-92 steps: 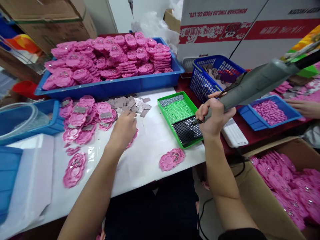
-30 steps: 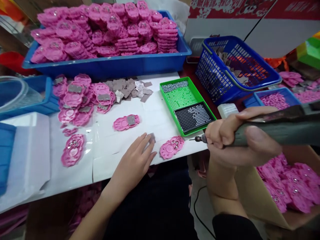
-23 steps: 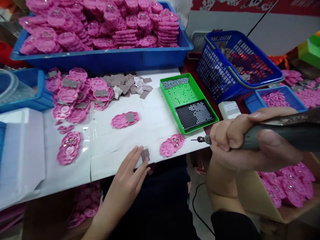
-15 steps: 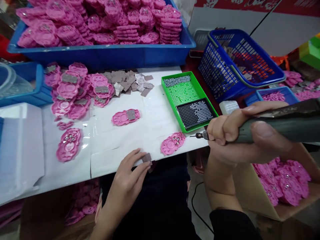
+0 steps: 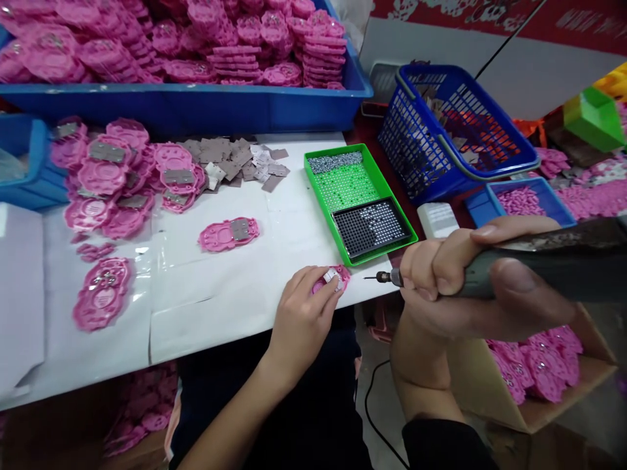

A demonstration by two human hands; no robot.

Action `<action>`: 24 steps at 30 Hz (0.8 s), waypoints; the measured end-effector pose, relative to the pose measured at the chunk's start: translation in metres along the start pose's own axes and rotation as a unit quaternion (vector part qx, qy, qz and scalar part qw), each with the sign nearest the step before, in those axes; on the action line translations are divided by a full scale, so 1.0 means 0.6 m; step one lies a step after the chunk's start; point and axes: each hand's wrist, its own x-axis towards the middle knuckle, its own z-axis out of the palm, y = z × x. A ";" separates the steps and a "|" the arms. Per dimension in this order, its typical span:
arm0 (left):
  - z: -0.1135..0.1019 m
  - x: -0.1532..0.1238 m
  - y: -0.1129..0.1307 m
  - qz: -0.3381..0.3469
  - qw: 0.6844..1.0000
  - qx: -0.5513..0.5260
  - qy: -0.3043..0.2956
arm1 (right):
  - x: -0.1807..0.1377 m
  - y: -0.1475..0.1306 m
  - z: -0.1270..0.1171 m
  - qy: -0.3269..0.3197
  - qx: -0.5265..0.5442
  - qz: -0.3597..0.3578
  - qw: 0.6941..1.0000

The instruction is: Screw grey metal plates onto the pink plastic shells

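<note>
Your left hand (image 5: pixel 304 312) pinches a metal plate (image 5: pixel 332 274) over the pink casing (image 5: pixel 318 286) at the surface's (image 5: pixel 235 290) front edge; your right hand (image 5: pixel 448 281) is wrapped round the screwdriver (image 5: pixel 571 269), bit (image 5: pixel 371 278) apart from the casing; I'd square the plate first, fingertips off any holes. Green tray (image 5: pixel 385 250) crowds the casing's far side; plate pile (image 5: pixel 223 156) lies farther back, out of your way.

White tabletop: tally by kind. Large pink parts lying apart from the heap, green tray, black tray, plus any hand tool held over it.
Large pink parts: 3 (left, middle, under the left hand)
Green tray: 1
Black tray, inside the green one: 1
Hand tool, in the right hand: 1
Total: 6
</note>
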 end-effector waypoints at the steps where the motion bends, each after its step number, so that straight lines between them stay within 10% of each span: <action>1: -0.001 -0.003 -0.002 0.004 1.000 -0.002 -0.002 | 0.000 0.001 -0.002 -0.011 0.002 0.009 1.000; 24: 0.000 -0.002 0.005 -0.023 1.000 -0.003 0.015 | -0.029 0.071 0.011 -0.029 0.015 0.037 0.999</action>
